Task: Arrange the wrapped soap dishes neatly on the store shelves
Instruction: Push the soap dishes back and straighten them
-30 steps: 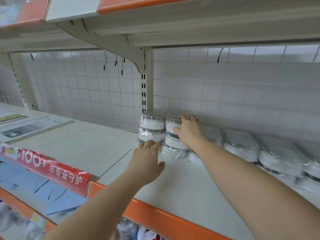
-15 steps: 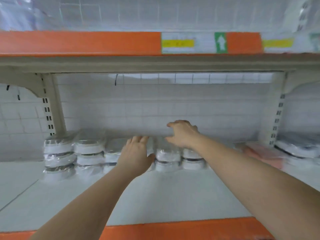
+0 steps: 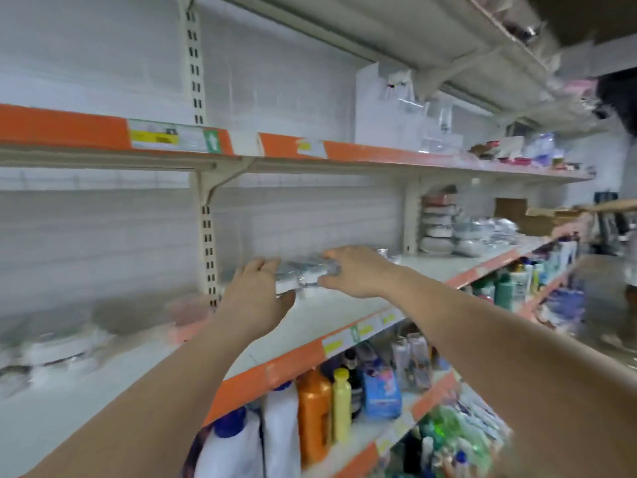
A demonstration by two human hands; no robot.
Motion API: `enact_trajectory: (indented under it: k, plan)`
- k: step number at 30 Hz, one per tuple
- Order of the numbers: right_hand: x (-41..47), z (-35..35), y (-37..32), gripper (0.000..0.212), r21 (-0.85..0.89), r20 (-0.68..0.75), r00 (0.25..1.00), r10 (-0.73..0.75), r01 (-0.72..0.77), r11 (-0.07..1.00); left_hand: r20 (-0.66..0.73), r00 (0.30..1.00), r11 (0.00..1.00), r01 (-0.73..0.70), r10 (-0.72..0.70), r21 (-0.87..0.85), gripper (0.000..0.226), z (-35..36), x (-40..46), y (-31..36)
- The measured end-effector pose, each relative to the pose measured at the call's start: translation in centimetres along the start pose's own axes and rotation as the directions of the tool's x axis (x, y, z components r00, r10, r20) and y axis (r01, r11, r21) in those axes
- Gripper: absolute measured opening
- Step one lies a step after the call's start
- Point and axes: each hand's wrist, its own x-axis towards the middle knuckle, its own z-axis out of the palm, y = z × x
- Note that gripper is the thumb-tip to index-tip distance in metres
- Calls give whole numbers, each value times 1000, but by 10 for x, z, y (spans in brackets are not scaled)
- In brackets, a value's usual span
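A wrapped soap dish (image 3: 305,272), white under shiny clear film, sits between my two hands just above the white shelf (image 3: 331,315). My left hand (image 3: 255,294) grips its left end, fingers on top and thumb below. My right hand (image 3: 358,270) curls over its right end. The picture is blurred, so I cannot tell whether this is one dish or a small stack. More wrapped dishes (image 3: 51,350) lie smeared at the far left of the same shelf, with a pinkish one (image 3: 191,313) beside the upright post.
Another stack of wrapped dishes (image 3: 439,229) stands further right on this shelf by a bracket. The shelf's orange front rail (image 3: 286,367) runs below my arms. Bottles (image 3: 313,412) crowd the lower shelf. Clear packaged goods (image 3: 406,115) sit on the shelf above.
The view has swung right along the aisle. Both hands left the stacked dishes at the left and now hold a wrapped dish between them further right.
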Motion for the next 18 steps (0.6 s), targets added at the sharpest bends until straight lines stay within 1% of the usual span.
enact_trajectory:
  k: [3, 5, 7, 10, 14, 18]
  plan:
    - [-22, -10, 83, 59, 13, 4, 998, 70, -70, 997, 56, 995, 997, -79, 79, -14, 64, 38, 27, 70]
    - [-31, -14, 132, 58, 20, 15, 987, 157, -158, 987, 82, 990, 993, -117, 118, -16, 64, 59, 48, 109]
    - [-35, -16, 177, 58, 42, 31, 973, 230, -231, 972, 92, 984, 989, -147, 150, -32, 64, 79, 72, 142]
    - [-34, -16, 237, 59, 84, 30, 956, 291, -292, 953, 101, 974, 978, -196, 202, -65, 64, 114, 109, 182]
    - [-13, -14, 316, 59, 77, 8, 934, 356, -356, 931, 88, 963, 963, -246, 255, -106, 63, 166, 177, 228]
    - [35, -12, 399, 59, 42, 0, 919, 393, -393, 919, 76, 955, 950, -275, 288, -151, 63, 219, 260, 274]
